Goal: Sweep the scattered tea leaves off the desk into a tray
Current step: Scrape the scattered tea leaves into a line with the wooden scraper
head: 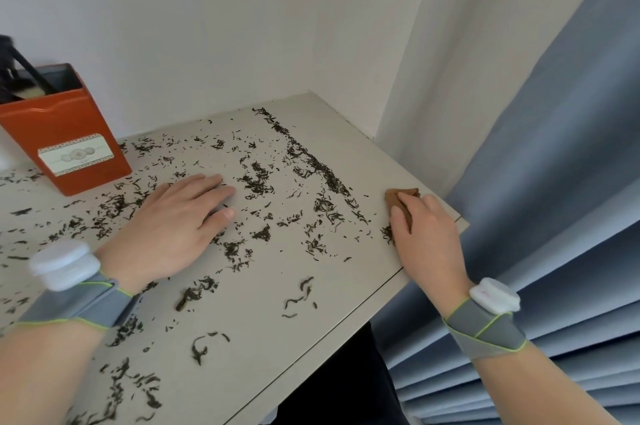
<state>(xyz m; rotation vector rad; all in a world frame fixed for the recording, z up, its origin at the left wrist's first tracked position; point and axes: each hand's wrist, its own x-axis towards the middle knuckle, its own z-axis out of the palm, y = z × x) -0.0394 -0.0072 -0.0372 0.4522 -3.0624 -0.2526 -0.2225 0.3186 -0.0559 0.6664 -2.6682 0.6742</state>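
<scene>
- two hands are over one pale desk (346,286); the tea leaves (256,178) are too many to count.
- the leaves are dark, thin, curled shreds, some single, some in small clumps, and they lie over most of the desk from the left edge to near the right edge and down to the near edge.
- one dense band of leaves (311,158) stands out: its long axis runs slantwise from close to the far edge towards the right edge.
- the strip of desk between that band and the far right corner carries almost no leaves.
- the left hand (173,227) lies palm down on the desk near the middle, fingers straight and relaxed, pointing at the band, with leaves all round it.
- the right hand (429,241) is at the right edge, fingers curled over one small brown object (393,197), which rests on the desk; i cannot tell what the object is.
- each wrist wears one grey wristband (79,303) with one white round unit on it, two in all.
- one orange tin (69,133) stands upright near the far left corner, open at the top, with a pale label and dark things inside.
- a blue curtain (554,182) hangs beside the right edge.
</scene>
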